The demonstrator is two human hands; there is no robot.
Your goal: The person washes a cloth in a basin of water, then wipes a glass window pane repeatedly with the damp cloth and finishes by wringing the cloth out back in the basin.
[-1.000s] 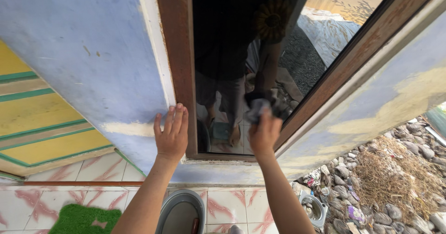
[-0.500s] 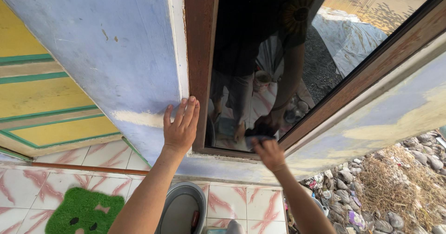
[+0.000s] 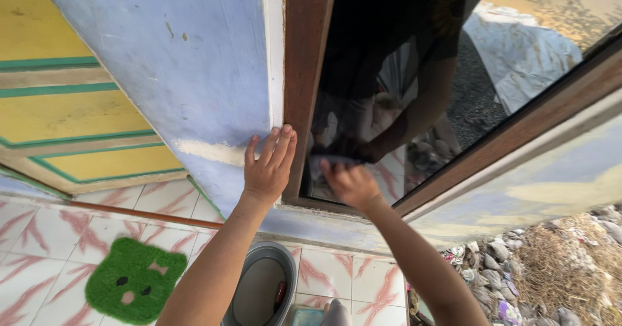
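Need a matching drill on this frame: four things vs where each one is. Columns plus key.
Things:
1. left hand
2. right hand
3. green mat
4. grey bucket

Places:
A. on the tiled floor, lower left
B. flat against the blue wall, fingertips at the brown window frame
C. on the floor under the window, between the two forearms
D. pressing a dark cloth to the lower window glass

Pairs: 1-B, 2-D, 3-A, 4-C

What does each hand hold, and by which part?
The right hand presses a bunched dark cloth against the glass; the left hand holds nothing.
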